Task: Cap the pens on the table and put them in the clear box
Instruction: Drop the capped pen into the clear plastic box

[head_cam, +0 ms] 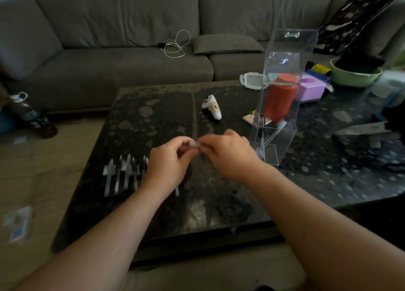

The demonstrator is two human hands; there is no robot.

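My left hand (169, 159) and my right hand (228, 154) meet above the middle of the dark table (153, 119). Their fingertips pinch a small pale item (195, 145) between them, blurred; whether it is a pen or its cap I cannot tell. Several clear pens (122, 173) lie side by side on the table just left of my left hand, partly hidden by it. The tall clear box (278, 106) stands upright to the right of my right hand, with a couple of pens leaning inside near its bottom.
A white game controller (212, 106) lies beyond my hands. A red cylinder (280, 95), a lilac block (311, 89), a white lidded case (252, 80) and a green bowl (355, 75) crowd the table's far right. A grey sofa (122, 56) with a white cable runs behind.
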